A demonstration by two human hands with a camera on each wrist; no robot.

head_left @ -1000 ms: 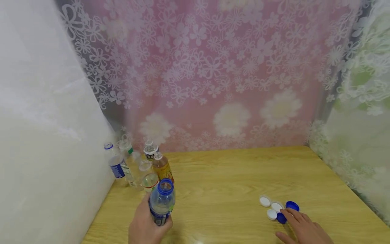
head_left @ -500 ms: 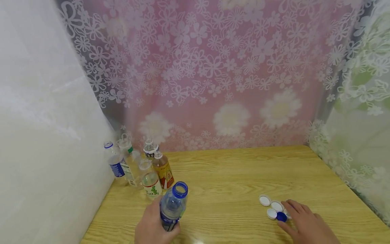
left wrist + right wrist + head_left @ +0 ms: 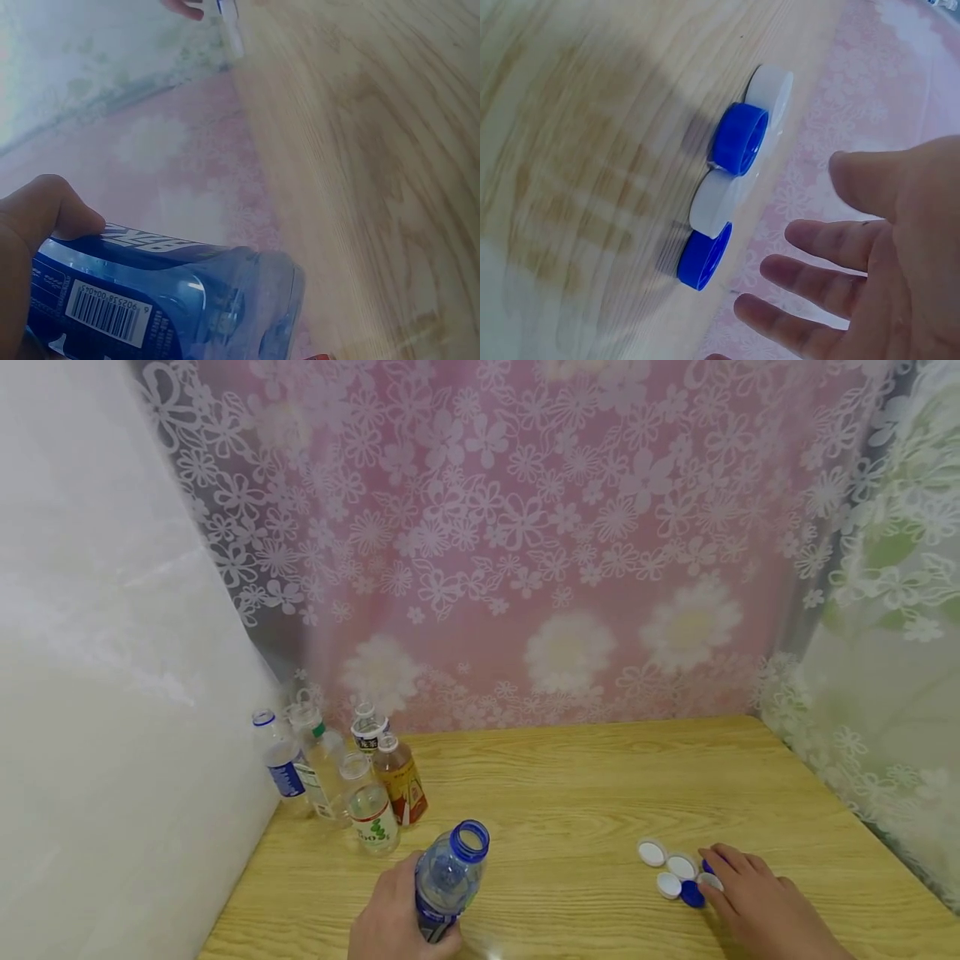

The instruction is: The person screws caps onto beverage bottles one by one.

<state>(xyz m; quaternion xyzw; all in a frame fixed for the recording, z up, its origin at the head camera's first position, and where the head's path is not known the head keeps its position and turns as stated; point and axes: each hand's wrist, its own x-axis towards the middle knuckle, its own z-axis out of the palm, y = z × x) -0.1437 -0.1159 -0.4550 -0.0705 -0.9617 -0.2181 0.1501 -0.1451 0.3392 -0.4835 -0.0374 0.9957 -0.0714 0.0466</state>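
My left hand (image 3: 393, 910) grips a blue-labelled plastic bottle (image 3: 448, 881) around its body, its uncapped blue mouth tilted up and to the right. In the left wrist view, the label (image 3: 105, 300) with its barcode shows beside my thumb. To the right, my right hand (image 3: 757, 897) hovers at a cluster of bottle caps, fingers spread. The right wrist view shows a blue cap (image 3: 741, 139) and a white cap (image 3: 714, 202) standing apart from those fingers. Another blue cap (image 3: 692, 894) lies among white caps (image 3: 651, 852); one more blue cap is partly hidden behind my fingers.
Several uncapped bottles stand at the left: a green-printed clear bottle (image 3: 372, 818), a yellow-labelled bottle (image 3: 405, 785) and a blue-labelled one (image 3: 287, 777) among them. A white wall (image 3: 112, 693) borders the wooden table (image 3: 555, 810) on the left, a pink floral curtain (image 3: 525, 568) behind.
My left hand has carried the bottle rightward and toward me, away from the standing bottles, tilting it more. My right hand has shifted slightly right over the caps.
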